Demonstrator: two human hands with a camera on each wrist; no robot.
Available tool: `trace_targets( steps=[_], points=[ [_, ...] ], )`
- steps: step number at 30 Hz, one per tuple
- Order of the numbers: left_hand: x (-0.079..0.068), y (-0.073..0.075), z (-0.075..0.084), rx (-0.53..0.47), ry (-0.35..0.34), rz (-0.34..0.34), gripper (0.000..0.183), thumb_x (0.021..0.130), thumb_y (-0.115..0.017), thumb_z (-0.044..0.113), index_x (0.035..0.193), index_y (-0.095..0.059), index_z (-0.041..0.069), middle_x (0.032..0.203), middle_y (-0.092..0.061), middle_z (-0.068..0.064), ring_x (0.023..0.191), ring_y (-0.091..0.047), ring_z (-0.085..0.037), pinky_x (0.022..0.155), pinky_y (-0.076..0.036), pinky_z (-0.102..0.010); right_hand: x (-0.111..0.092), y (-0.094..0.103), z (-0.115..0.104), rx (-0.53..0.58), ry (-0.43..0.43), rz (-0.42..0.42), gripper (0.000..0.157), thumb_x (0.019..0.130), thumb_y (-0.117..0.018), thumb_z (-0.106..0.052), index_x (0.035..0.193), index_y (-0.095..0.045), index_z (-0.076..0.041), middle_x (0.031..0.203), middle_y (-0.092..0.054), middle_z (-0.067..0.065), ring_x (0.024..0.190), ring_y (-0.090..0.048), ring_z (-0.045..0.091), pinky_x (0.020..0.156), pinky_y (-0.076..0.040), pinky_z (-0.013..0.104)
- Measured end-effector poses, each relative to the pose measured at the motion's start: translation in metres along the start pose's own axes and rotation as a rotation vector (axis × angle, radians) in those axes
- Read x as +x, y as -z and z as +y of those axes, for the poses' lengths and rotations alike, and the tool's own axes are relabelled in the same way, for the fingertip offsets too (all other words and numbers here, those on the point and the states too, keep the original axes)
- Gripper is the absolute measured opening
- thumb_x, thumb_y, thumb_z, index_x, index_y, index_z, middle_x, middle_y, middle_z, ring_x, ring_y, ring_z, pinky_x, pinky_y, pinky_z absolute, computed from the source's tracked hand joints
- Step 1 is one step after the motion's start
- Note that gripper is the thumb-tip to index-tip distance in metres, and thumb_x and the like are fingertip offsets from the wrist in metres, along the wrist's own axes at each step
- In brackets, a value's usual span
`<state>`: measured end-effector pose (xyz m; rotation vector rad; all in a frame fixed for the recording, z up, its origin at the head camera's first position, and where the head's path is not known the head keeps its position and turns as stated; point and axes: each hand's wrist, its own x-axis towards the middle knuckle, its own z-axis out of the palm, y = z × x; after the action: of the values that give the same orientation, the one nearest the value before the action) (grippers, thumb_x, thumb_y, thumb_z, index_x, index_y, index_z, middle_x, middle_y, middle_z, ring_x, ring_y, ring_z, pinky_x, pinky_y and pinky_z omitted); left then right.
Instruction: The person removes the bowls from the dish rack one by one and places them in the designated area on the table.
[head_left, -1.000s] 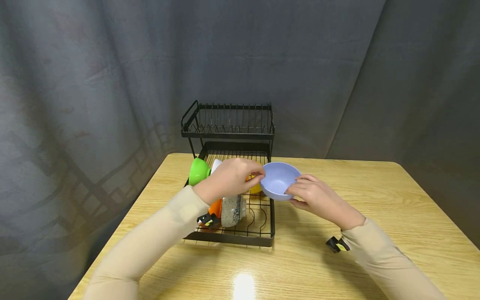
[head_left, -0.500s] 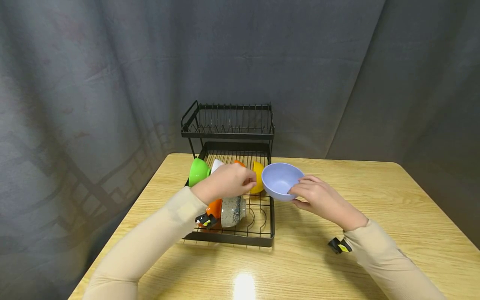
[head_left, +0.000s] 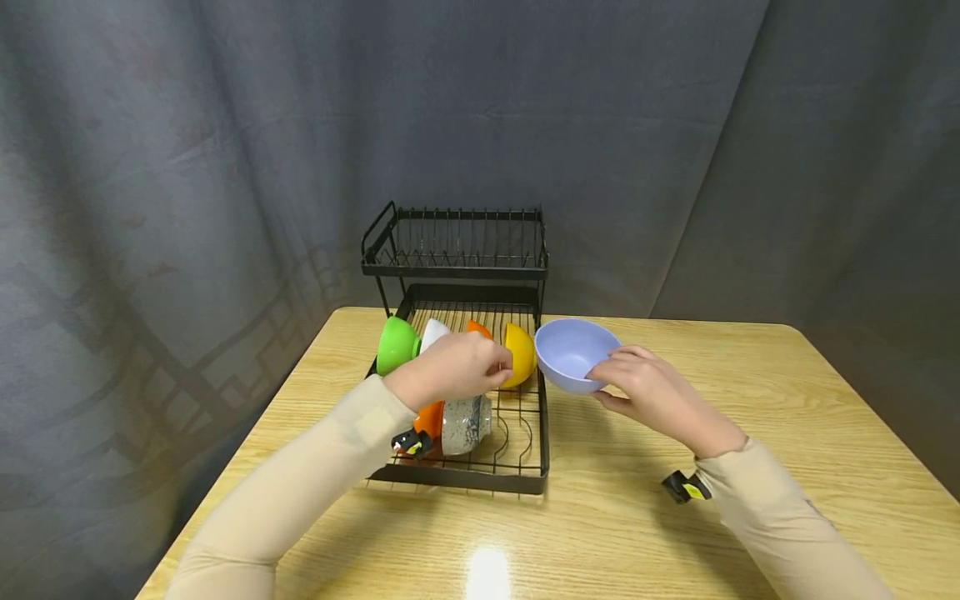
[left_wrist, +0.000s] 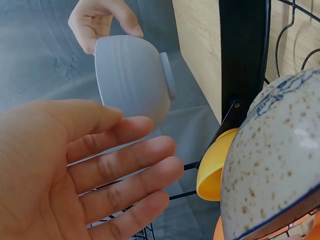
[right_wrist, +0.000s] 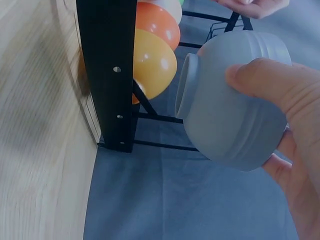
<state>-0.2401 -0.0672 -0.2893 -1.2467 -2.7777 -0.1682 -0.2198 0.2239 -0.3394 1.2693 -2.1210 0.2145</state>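
My right hand (head_left: 651,392) grips a lavender bowl (head_left: 574,354) by its right side, fingers inside the rim and thumb on the outside wall. The bowl is held up just right of the black dish rack (head_left: 468,479), and its foot ring shows in the right wrist view. Over the rack, my left hand (head_left: 459,367) holds nothing; the left wrist view shows its fingers (left_wrist: 135,182) loosely extended, with the bowl beyond them. Close to the left fingertips in the head view, a yellow bowl (head_left: 519,357) stands on its side in the rack. A speckled bowl (head_left: 463,427) sits below that hand.
Also on the rack's lower level are a green bowl (head_left: 397,346), a white bowl (head_left: 433,333) and two orange bowls, one at the back (head_left: 477,328) and one in front (head_left: 429,418). The upper tier (head_left: 456,272) rises behind. Wooden tabletop (head_left: 750,383) extends to the right.
My left hand has let go of the lavender bowl's left rim and drawn back leftward. My right hand has carried the bowl slightly to the right.
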Motion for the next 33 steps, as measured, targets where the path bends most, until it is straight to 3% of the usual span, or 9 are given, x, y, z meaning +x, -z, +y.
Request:
trace_targets(
  steps=[1, 4, 6, 14, 23, 33],
  points=[
    [0.0, 0.0, 0.0, 0.003, -0.001, -0.001, 0.025, 0.095, -0.056, 0.025, 0.071, -0.056, 0.02, 0.056, -0.041, 0.009, 0.051, -0.041, -0.004, 0.045, -0.033, -0.019, 0.0, 0.001, 0.0, -0.004, -0.005, -0.001, 0.016, 0.086, -0.074, -0.022, 0.09, -0.066, -0.009, 0.081, -0.067, -0.004, 0.078, -0.062, 0.017, 0.083, -0.054, 0.043],
    [0.0, 0.0, 0.0, 0.006, -0.003, -0.006, 0.025, 0.096, -0.056, 0.025, 0.071, -0.055, 0.02, 0.055, -0.039, 0.009, 0.05, -0.039, -0.004, 0.045, -0.031, -0.019, -0.002, 0.003, 0.002, -0.02, -0.033, -0.012, 0.034, 0.062, -0.087, -0.006, 0.088, -0.066, -0.009, 0.079, -0.066, -0.005, 0.076, -0.061, 0.016, 0.082, -0.054, 0.042],
    [0.0, 0.0, 0.0, 0.004, -0.002, -0.01, 0.026, 0.096, -0.056, 0.025, 0.071, -0.055, 0.019, 0.055, -0.039, 0.009, 0.05, -0.039, -0.004, 0.044, -0.031, -0.019, -0.003, 0.003, 0.005, -0.033, -0.047, -0.011, 0.036, 0.059, -0.089, -0.004, 0.087, -0.066, -0.009, 0.079, -0.066, -0.004, 0.074, -0.06, 0.015, 0.081, -0.054, 0.042],
    [0.0, 0.0, 0.002, -0.001, 0.002, -0.025, 0.023, 0.096, -0.056, 0.026, 0.074, -0.058, 0.02, 0.055, -0.039, 0.009, 0.049, -0.039, -0.003, 0.044, -0.031, -0.019, -0.009, -0.002, 0.02, -0.084, -0.1, -0.016, 0.034, 0.06, -0.088, -0.004, 0.084, -0.064, -0.006, 0.076, -0.068, 0.002, 0.071, -0.064, 0.019, 0.072, -0.053, 0.04],
    [0.0, -0.001, 0.003, -0.012, -0.004, -0.03, 0.024, 0.097, -0.055, 0.024, 0.074, -0.057, 0.019, 0.054, -0.038, 0.009, 0.048, -0.037, -0.003, 0.044, -0.03, -0.018, -0.022, -0.015, 0.042, -0.082, -0.232, -0.161, 0.028, 0.067, -0.085, -0.003, 0.086, -0.064, -0.006, 0.08, -0.071, 0.005, 0.073, -0.067, 0.019, 0.067, -0.054, 0.042],
    [0.0, -0.001, 0.003, -0.001, 0.003, -0.033, 0.024, 0.097, -0.055, 0.025, 0.074, -0.057, 0.019, 0.054, -0.039, 0.009, 0.048, -0.038, -0.003, 0.043, -0.03, -0.018, -0.036, -0.028, 0.062, -0.011, -0.452, -0.328, 0.023, 0.078, -0.078, -0.01, 0.096, -0.066, -0.003, 0.085, -0.071, 0.011, 0.073, -0.067, 0.026, 0.068, -0.055, 0.047]
  ],
)
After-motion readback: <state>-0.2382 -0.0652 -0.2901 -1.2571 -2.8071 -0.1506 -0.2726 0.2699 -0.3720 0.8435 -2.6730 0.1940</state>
